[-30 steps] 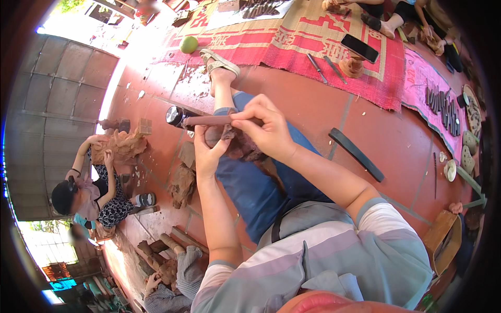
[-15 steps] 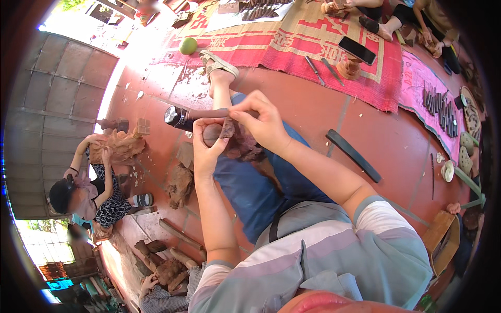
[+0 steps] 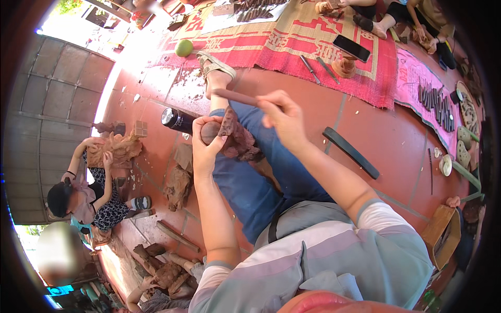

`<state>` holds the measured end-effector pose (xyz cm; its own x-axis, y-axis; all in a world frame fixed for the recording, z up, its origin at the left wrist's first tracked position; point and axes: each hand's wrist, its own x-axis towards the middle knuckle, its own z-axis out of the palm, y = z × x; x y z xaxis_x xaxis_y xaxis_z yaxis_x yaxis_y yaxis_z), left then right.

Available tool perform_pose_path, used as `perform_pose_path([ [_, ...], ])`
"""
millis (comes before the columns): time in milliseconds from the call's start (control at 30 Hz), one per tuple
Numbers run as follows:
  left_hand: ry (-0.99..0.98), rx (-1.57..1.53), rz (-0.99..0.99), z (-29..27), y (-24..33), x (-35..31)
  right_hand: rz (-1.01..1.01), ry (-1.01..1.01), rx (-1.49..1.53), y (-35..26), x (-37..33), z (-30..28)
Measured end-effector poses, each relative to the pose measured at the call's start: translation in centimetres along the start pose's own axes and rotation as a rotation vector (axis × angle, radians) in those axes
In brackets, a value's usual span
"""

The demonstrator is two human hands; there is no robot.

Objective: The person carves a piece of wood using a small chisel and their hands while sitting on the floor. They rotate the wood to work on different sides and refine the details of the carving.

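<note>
My left hand point(image 3: 205, 151) is closed around a dark reddish-brown carved wood piece point(image 3: 241, 142) resting at my lap. A rounded knob on the carving shows between thumb and fingers. Above it, my right hand point(image 3: 284, 117) grips one end of a slim brown stick-like tool point(image 3: 235, 97). The tool points left, apart from the carving, and its exact kind is unclear. Just left of my left hand lies a black bottle with a silver cap point(image 3: 176, 120) on the floor.
To the left, a person point(image 3: 78, 190) handles a large wood carving point(image 3: 115, 149). A dark green bar point(image 3: 350, 152) lies to my right. Beyond my feet, a red woven mat point(image 3: 271, 47) holds a phone point(image 3: 352, 48) and tools. Wood chunks point(image 3: 178, 185) sit at left.
My right hand has moved right and lifted the stick-like tool away from the carving's top. The left hand keeps its hold. The view has shifted slightly.
</note>
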<state>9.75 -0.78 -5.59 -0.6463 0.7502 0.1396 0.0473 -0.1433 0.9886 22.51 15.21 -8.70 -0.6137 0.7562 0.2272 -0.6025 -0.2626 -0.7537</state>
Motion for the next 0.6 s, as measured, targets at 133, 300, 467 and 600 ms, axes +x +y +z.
perform_pose_path([
  [133, 0.038, 0.005, 0.019, 0.4, 0.4, 0.5, 0.18, -0.095, -0.038, 3.2, -0.8, 0.9],
  [300, 0.077, 0.085, 0.092, -0.4, -0.9, 0.1, 0.297, 0.16, -0.393, 5.0, -3.2, -10.7],
  [467, 0.318, 0.586, 0.092, -2.2, -7.9, -5.5, 0.395, 0.244, -0.232, 0.2, -4.8, -16.0],
  [600, 0.234, 1.02, 0.135, 0.7, -8.8, -12.1, 0.49, 0.255, -0.213, -1.4, -7.4, -18.4],
])
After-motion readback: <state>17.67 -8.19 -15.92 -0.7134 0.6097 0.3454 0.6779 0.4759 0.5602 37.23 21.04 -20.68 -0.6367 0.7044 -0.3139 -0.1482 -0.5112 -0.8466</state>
